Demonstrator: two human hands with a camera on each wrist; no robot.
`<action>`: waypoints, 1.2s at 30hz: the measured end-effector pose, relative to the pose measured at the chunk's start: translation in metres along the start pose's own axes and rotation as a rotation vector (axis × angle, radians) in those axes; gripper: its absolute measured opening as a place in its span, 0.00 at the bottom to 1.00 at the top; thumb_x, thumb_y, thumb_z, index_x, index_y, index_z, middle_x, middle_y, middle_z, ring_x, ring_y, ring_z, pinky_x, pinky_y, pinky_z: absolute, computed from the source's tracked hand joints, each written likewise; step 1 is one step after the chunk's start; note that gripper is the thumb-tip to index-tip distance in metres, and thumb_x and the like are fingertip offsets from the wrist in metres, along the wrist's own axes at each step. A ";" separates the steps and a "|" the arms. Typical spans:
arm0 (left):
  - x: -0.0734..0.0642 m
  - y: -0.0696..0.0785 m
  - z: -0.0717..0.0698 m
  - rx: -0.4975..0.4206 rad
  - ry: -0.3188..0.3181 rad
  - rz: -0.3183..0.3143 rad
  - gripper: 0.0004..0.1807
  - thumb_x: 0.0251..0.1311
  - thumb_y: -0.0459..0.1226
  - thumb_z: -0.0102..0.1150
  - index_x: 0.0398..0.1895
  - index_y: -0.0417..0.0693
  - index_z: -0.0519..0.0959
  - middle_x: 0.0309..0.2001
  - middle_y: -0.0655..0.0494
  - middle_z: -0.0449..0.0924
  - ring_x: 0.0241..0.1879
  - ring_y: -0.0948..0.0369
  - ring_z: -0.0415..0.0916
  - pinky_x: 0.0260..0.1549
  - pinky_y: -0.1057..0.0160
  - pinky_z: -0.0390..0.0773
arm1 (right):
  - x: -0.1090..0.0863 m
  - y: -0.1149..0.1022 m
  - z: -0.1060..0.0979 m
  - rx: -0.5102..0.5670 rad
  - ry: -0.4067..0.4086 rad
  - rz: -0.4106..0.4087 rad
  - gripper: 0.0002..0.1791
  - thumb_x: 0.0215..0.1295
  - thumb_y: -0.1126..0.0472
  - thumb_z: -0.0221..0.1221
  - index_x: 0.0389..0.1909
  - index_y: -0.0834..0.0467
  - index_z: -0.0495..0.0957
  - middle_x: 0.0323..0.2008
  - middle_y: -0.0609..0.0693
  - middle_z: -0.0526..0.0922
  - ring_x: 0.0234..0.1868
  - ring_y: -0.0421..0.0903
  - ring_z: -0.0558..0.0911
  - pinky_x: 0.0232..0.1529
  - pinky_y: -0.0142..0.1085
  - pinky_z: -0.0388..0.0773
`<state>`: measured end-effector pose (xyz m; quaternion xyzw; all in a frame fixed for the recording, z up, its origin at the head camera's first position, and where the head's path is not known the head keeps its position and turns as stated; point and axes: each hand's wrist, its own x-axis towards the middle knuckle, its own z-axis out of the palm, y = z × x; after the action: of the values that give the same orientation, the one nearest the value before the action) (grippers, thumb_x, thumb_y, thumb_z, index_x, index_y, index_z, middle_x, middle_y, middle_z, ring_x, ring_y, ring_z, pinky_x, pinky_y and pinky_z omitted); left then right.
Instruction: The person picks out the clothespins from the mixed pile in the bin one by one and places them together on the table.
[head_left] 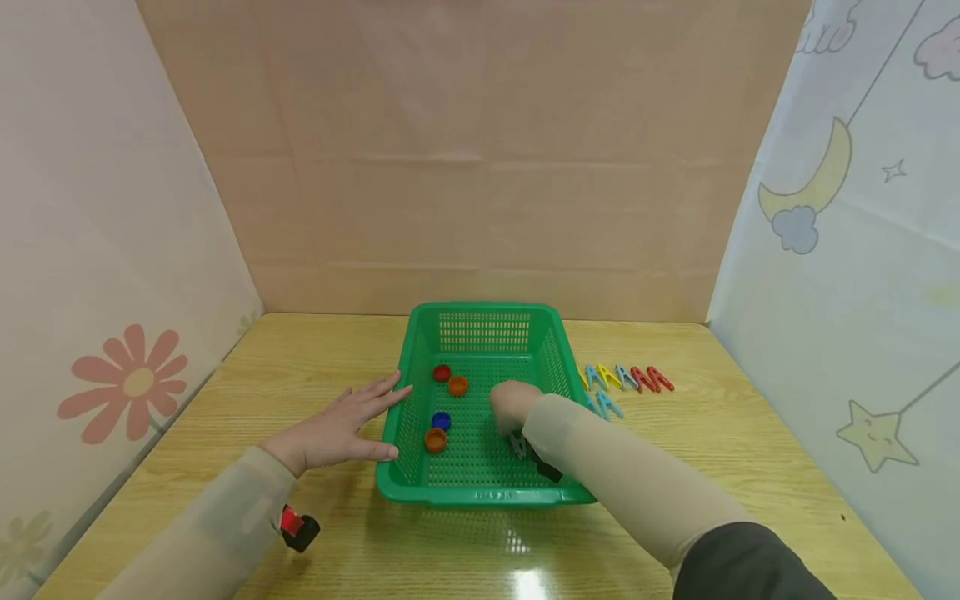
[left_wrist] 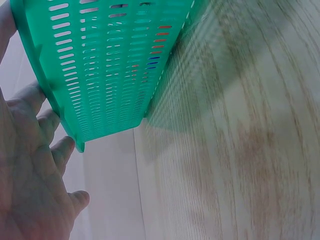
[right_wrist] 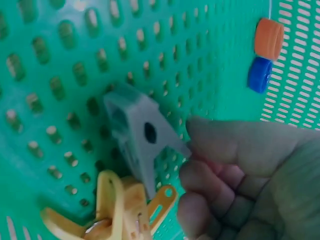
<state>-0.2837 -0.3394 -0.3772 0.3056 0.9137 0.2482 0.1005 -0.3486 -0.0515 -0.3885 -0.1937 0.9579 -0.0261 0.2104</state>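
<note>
A green plastic basket (head_left: 495, 497) stands on the table. In it, my right hand (head_left: 514, 405) pinches one leg of a grey clothespin (right_wrist: 142, 127) between thumb and fingertips, low over the perforated floor. Beside that clothespin lie yellow clothespins (right_wrist: 115, 210), seen in the right wrist view and hidden by my arm in the head view. My left hand (head_left: 341, 429) spreads its fingers against the basket's left rim. Along the basket's left side lie a red bottle cap (head_left: 442, 372), an orange cap (head_left: 458, 385), a blue cap (head_left: 441, 421) and another orange cap (head_left: 436, 440).
Right of the basket, several clothespins lie on the wooden table (head_left: 712, 417): red ones (head_left: 651, 379), yellow ones (head_left: 608, 376) and light blue ones (head_left: 609, 405). A brown panel (head_left: 480, 167) closes off the back, with patterned walls at both sides.
</note>
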 end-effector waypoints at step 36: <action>0.000 0.001 0.000 -0.021 0.010 0.000 0.48 0.57 0.56 0.62 0.77 0.56 0.51 0.77 0.52 0.39 0.74 0.43 0.36 0.63 0.30 0.33 | -0.007 -0.003 -0.001 0.067 -0.028 -0.222 0.23 0.59 0.78 0.54 0.31 0.45 0.84 0.34 0.37 0.80 0.42 0.40 0.78 0.45 0.36 0.76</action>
<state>-0.2834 -0.3391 -0.3766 0.3035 0.9115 0.2593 0.0992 -0.3421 -0.0516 -0.3850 -0.2918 0.9261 -0.0783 0.2260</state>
